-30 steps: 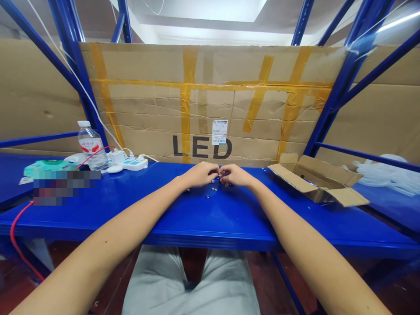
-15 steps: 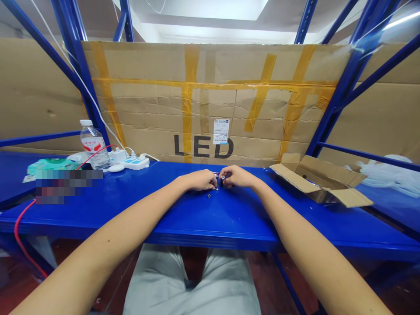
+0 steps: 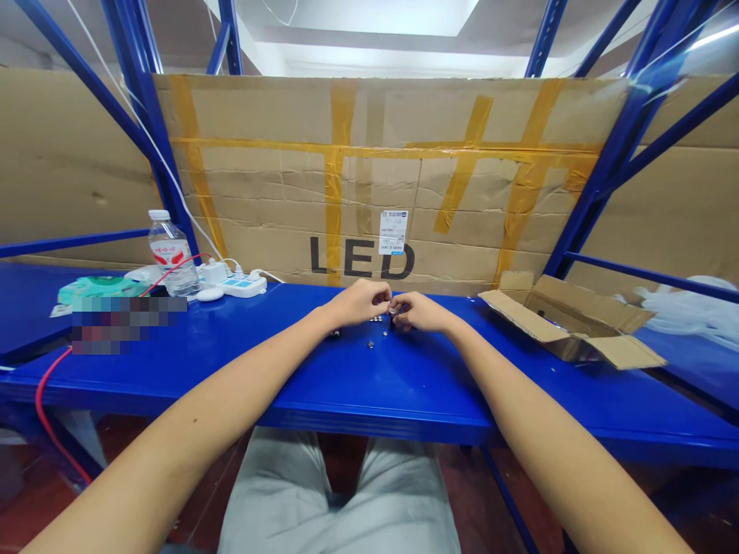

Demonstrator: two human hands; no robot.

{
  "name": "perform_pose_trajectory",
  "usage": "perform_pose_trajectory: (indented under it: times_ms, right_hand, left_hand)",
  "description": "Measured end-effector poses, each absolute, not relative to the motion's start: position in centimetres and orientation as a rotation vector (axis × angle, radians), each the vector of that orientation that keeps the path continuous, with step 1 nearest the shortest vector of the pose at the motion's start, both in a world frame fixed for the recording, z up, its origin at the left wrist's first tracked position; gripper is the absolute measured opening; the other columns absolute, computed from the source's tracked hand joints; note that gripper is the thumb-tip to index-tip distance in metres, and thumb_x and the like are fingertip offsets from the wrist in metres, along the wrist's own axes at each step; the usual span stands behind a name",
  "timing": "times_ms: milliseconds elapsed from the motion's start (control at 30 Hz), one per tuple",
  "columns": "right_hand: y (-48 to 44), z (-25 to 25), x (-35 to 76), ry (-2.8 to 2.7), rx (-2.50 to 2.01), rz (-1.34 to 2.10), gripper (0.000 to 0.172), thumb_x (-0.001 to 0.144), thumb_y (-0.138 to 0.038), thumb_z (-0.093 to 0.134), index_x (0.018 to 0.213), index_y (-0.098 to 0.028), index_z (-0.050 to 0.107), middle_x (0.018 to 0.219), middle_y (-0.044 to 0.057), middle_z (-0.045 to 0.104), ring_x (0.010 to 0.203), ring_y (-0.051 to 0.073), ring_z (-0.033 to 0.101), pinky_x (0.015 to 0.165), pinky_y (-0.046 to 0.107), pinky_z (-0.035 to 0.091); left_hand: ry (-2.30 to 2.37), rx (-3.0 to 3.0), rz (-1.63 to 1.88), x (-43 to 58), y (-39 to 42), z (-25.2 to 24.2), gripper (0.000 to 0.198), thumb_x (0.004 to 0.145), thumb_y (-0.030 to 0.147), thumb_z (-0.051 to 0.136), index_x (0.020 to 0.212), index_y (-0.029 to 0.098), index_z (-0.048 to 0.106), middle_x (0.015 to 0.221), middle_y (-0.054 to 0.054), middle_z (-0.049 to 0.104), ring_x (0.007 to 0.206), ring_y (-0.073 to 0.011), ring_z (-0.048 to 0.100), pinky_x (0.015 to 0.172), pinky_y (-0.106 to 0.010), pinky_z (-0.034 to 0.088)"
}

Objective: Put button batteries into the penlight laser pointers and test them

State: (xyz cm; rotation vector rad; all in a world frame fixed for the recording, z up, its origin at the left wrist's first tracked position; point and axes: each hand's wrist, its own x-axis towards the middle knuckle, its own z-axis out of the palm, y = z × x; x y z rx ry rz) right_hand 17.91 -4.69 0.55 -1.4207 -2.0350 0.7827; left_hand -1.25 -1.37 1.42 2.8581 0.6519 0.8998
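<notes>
My left hand (image 3: 363,302) is raised a little over the blue table (image 3: 346,392), thumb and fingers pinched together; what they hold, if anything, is too small to make out. Against its fingertips sits my right hand (image 3: 419,312), closed round a small dark piece with a shiny round metal end (image 3: 393,311). Several small silvery metal pieces lie on the table below the hands, among them one nearer the front (image 3: 370,345) and another close to the right fingers (image 3: 385,333). A further dark bit (image 3: 335,334) shows under the left wrist.
An open cardboard box (image 3: 569,319) stands on the right, with white plastic wrap (image 3: 687,308) beyond it. On the left are a water bottle (image 3: 172,258), a power strip (image 3: 242,286) and a green packet (image 3: 101,291). A large carton marked LED (image 3: 265,192) walls off the back.
My left hand has lifted from the table by the small metal pieces and moved up to my right fingertips. My right hand keeps its hold. The view has shifted slightly.
</notes>
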Motion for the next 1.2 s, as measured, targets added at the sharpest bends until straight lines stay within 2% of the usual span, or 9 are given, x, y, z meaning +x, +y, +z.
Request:
perform_pose_trajectory:
  times_ms: [267,400,567,700,833,1033,1200]
  right_hand:
    - [-5.1,0.9,17.8,-2.064,-1.396,0.818,0.01,0.072,-0.008,0.059,0.078,-0.016,0.055,0.068,0.001,0.065,0.056,0.012,0.061,0.053,0.02,0.047]
    - [-4.9,0.8,17.9,-2.043,-1.424,0.827,0.015,0.072,-0.006,0.06,0.083,-0.015,0.057,0.069,0.001,0.065,0.056,0.011,0.062,0.052,0.019,0.047]
    - [-4.6,0.6,18.3,-2.059,-1.419,0.816,0.016,0.072,-0.005,0.06,0.084,-0.016,0.059,0.066,0.0,0.064,0.055,0.012,0.062,0.05,0.019,0.047]
    - [-4.4,0.5,18.4,-2.049,-1.423,0.793,0.015,0.072,-0.005,0.06,0.081,-0.017,0.058,0.065,0.0,0.064,0.053,0.012,0.061,0.047,0.02,0.046]
    - [-4.5,0.5,18.3,-2.057,-1.43,0.775,0.015,0.073,-0.005,0.057,0.082,-0.017,0.057,0.064,0.0,0.063,0.053,0.013,0.06,0.045,0.021,0.046]
    - [-4.5,0.4,18.0,-2.111,-1.427,0.713,0.014,0.075,-0.006,0.056,0.083,-0.017,0.057,0.065,0.0,0.062,0.052,0.012,0.058,0.043,0.02,0.042]
    - [-4.5,0.1,17.8,-2.105,-1.424,0.691,0.013,0.074,-0.008,0.056,0.084,-0.017,0.056,0.07,0.001,0.063,0.055,0.013,0.06,0.045,0.021,0.043]
  left_hand:
    - [0.578,3.046,0.708,-0.9,-1.7,1.0,0.016,0.086,0.013,0.051,0.088,0.016,0.067,0.089,-0.006,0.07,0.083,-0.0169,0.063,0.074,-0.026,0.043]
    - [0.766,2.955,0.746,-1.2,-1.8,1.0,0.015,0.083,0.018,0.053,0.092,0.017,0.064,0.084,-0.004,0.07,0.074,-0.0163,0.061,0.066,-0.025,0.041]
    - [0.861,2.913,0.303,-1.5,-2.5,1.3,0.015,0.077,0.019,0.058,0.088,0.017,0.068,0.08,-0.004,0.07,0.067,-0.0149,0.06,0.058,-0.024,0.038]
    - [0.77,2.931,0.201,-1.3,-2.7,1.2,0.024,0.082,0.022,0.057,0.101,0.02,0.072,0.089,-0.004,0.072,0.075,-0.0152,0.063,0.066,-0.024,0.041]
    - [0.717,2.917,0.159,-0.9,-2.7,1.0,0.02,0.081,0.017,0.056,0.091,0.019,0.074,0.082,-0.003,0.073,0.069,-0.0133,0.061,0.065,-0.024,0.04]
    - [0.86,2.8,0.277,-1.4,-1.7,0.8,0.013,0.07,0.013,0.061,0.077,0.016,0.071,0.072,-0.002,0.07,0.062,-0.0129,0.058,0.057,-0.023,0.038]
    - [0.822,2.829,0.838,-2.1,-0.1,1.2,0.014,0.078,0.019,0.06,0.085,0.014,0.071,0.078,-0.004,0.071,0.069,-0.0133,0.059,0.063,-0.023,0.04]
